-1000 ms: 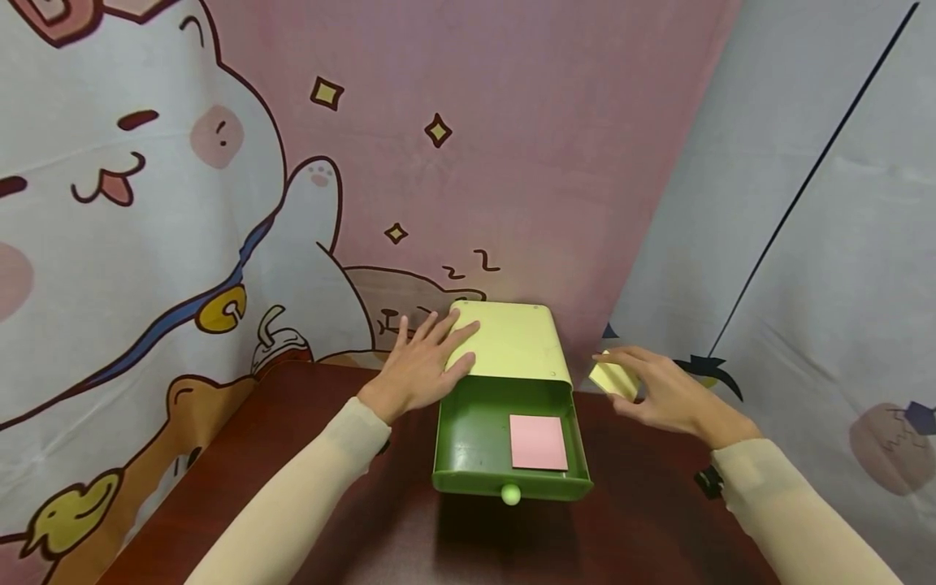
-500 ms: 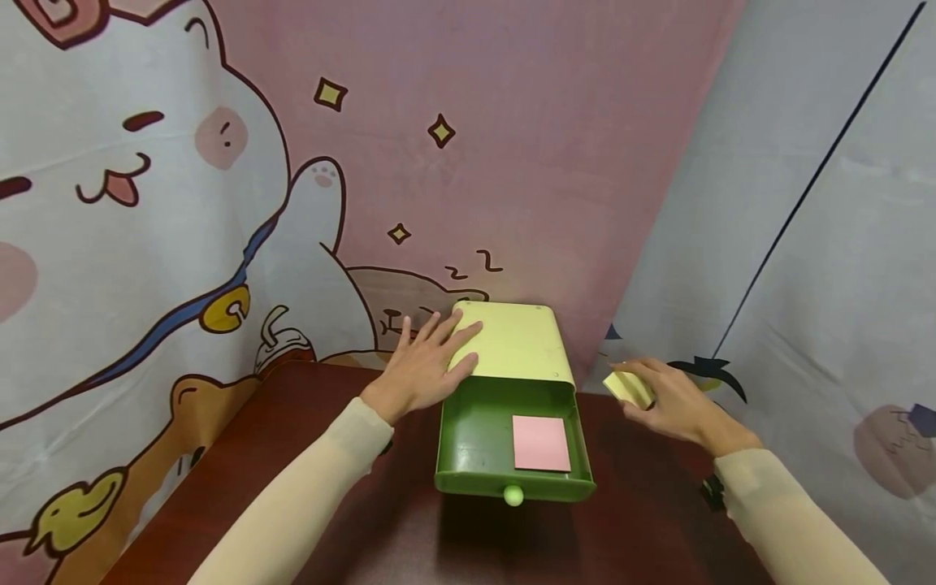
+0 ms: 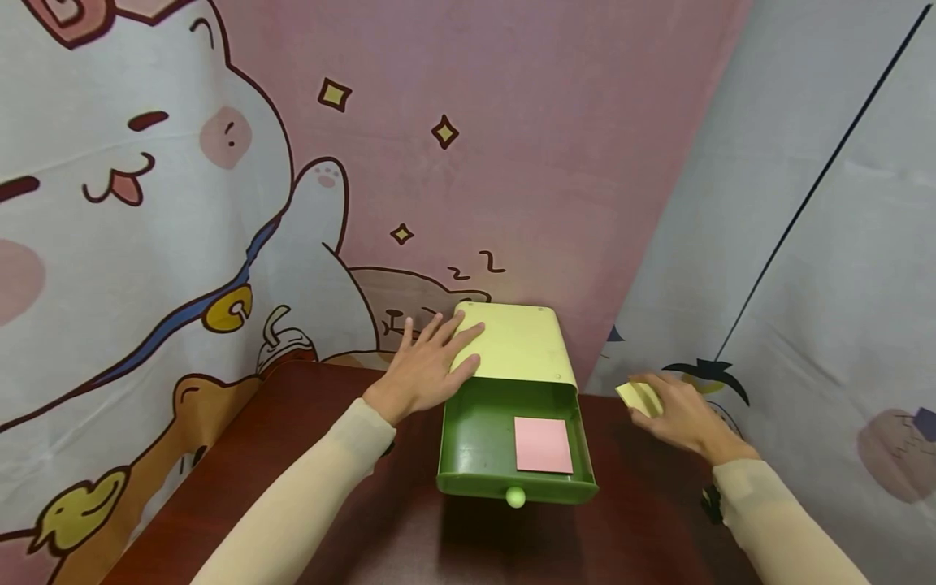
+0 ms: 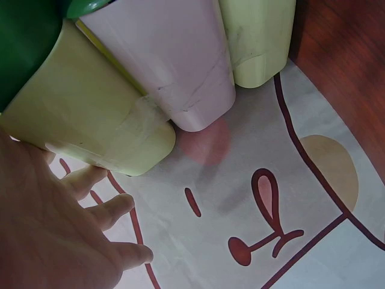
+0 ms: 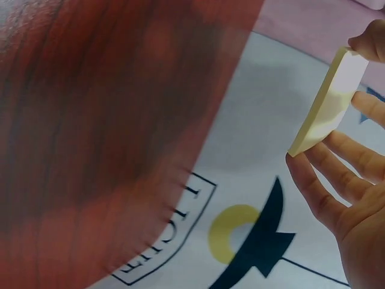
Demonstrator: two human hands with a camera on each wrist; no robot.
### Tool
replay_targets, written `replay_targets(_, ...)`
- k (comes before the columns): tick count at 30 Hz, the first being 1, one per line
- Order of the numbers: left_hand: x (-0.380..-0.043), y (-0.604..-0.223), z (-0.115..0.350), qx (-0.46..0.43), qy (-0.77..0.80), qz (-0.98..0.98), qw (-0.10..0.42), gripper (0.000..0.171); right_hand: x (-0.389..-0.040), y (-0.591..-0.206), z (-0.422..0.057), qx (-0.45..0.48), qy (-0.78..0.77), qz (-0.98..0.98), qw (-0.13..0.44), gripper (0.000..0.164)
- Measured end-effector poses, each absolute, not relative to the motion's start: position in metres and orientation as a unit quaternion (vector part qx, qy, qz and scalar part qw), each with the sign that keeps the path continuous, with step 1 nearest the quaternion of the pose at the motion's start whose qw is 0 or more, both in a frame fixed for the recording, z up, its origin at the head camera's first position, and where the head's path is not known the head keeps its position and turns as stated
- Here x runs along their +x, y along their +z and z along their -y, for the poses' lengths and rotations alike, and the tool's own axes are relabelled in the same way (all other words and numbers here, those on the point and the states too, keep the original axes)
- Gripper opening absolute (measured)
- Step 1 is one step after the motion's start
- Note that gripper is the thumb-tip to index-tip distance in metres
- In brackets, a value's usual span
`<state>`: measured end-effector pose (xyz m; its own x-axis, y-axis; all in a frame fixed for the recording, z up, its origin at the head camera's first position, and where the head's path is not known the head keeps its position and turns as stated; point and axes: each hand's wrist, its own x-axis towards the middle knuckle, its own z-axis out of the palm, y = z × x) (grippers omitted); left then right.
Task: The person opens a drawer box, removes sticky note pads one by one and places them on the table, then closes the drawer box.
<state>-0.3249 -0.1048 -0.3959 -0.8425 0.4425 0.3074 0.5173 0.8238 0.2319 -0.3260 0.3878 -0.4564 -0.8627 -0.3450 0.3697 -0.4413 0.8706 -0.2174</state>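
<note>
My left hand (image 3: pixel 424 370) rests with spread fingers on the top left edge of a pale yellow drawer cabinet (image 3: pixel 522 341). Its green drawer (image 3: pixel 475 439) is pulled out, with a pink sticky note pad (image 3: pixel 543 445) lying inside on the right. To the right of the cabinet, my right hand (image 3: pixel 680 414) holds a yellow sticky note pad (image 3: pixel 639 398) in the air. In the right wrist view, thumb and fingertips grip this pad (image 5: pixel 325 105) by its edges. The left wrist view shows the cabinet's stacked yellow and pink tiers (image 4: pixel 165 60) from the side.
The cabinet stands on a dark red wooden table (image 3: pixel 307 487), close to the back. Behind it hangs a cloth backdrop (image 3: pixel 556 162) with cartoon animals. A light green round knob (image 3: pixel 515 497) sticks out from the drawer front.
My right hand has moved right and slightly down with the yellow sticky note pad, away from the cabinet. The left hand stays on the cabinet.
</note>
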Motion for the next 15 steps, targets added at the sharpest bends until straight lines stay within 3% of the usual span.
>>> replay_targets(15,-0.324,-0.395,0.105,-0.253,-0.152,0.948,0.12,0.071,-0.341,-0.491,-0.41,0.156,0.144,0.965,0.151,0.052)
